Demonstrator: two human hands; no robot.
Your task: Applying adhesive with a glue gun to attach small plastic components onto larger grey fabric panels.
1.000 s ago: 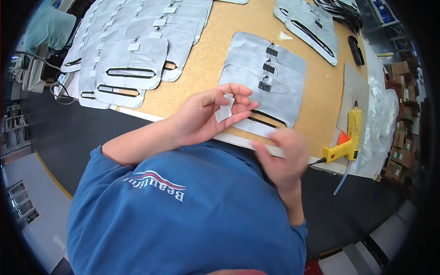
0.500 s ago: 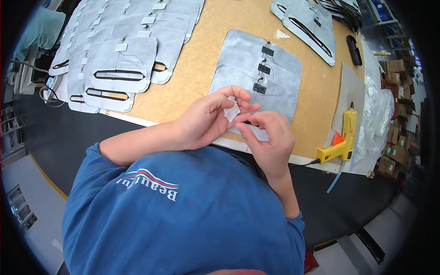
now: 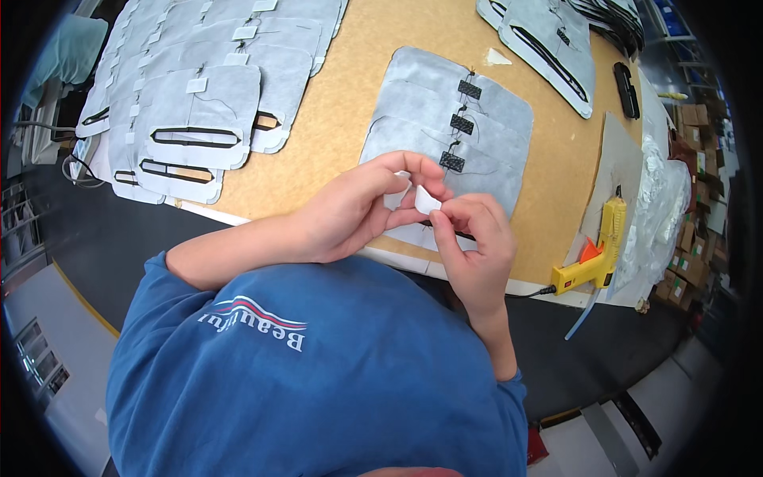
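My left hand [image 3: 342,211] is cupped, its curled fingers around a small white piece of paper or tape [image 3: 395,195]. Close beside it, my right hand [image 3: 481,242] pinches a second small white piece [image 3: 427,200] between thumb and forefinger, against the left fingertips. Both hands are over the near edge of a grey fabric panel [image 3: 413,87], which lies flat on the table. Down its middle run three black textured patches [image 3: 461,123], with thin dark wires between them. The panel's dark slot by the near edge is mostly hidden by my hands.
Overlapping grey panels with white tabs [image 3: 205,111] cover the table [image 3: 334,103] at left. More panels [image 3: 548,56] lie far right, near a black tool [image 3: 626,90]. A corded yellow glue gun [image 3: 602,246] rests at right by clear plastic wrap [image 3: 660,211]. A white scrap [image 3: 498,57] lies behind the panel.
A white piece now shows between my right thumb and forefinger, apart from the one in my left hand. Earlier, white showed only at my left hand. The view has shifted slightly.
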